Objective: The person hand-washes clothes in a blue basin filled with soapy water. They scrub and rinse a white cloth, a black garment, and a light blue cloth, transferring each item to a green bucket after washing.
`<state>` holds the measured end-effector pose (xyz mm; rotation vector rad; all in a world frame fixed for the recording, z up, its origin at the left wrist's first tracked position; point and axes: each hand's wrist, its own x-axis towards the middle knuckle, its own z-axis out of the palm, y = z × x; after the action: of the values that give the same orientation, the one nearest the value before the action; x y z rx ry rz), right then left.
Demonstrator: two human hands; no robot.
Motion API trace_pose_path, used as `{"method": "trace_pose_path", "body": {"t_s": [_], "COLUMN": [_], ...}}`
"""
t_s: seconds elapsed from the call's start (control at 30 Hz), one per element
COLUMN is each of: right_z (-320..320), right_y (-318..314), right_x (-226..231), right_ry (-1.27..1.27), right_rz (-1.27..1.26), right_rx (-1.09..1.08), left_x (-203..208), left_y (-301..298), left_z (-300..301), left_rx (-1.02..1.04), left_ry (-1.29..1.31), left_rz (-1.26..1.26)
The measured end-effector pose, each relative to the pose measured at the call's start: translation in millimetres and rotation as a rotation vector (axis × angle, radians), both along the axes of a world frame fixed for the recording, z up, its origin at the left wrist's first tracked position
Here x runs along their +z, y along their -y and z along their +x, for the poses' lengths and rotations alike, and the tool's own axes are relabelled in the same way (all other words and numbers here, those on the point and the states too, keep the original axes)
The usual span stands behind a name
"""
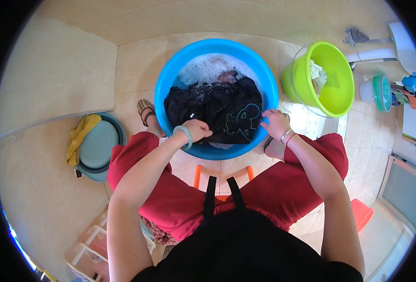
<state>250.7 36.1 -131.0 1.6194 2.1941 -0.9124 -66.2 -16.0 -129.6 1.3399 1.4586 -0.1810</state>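
A large blue basin (217,43) stands on the floor between my feet, with foamy water at its far side. A wet black garment (184,104) with a light-blue line drawing fills most of it. My left hand (197,130), a pale green bangle at its wrist, is closed on the garment's near-left part. At the basin's right rim, my right hand (275,124) pinches the garment's right edge; its fingertips are partly hidden. Beyond the garment, something brownish pink (226,77) shows in the foam.
A lime-green bucket (342,84) holding pale cloth stands to the right of the basin. At left, a grey-green basin (100,145) has a yellow cloth (82,138) over its side. An orange stool (197,176) is beneath me. A white rack (93,239) stands lower left.
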Motion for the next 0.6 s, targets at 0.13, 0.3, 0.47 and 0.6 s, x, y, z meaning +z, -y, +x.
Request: {"method": "trace_pose_path", "body": {"t_s": [0.13, 0.3, 0.47, 0.6], "right_z": [-12, -46, -70, -60], "right_y": [-7, -24, -40, -59], "right_x": [-6, 18, 38, 29], "right_ry": [-0.244, -0.266, -0.313, -0.732], "right_rz": [0.138, 0.197, 0.209, 0.052], "right_rx": [-0.001, -0.043, 0.063, -0.295], "left_x": [13, 73, 120, 128], "left_y": [-25, -54, -72, -81], "left_z": [15, 31, 24, -7], "left_rx": [0.625, 0.895, 0.764, 0.706], "left_ry": [0.643, 0.864, 1.12, 1.072], "left_rz": [0.042, -0.015, -0.057, 0.055]}}
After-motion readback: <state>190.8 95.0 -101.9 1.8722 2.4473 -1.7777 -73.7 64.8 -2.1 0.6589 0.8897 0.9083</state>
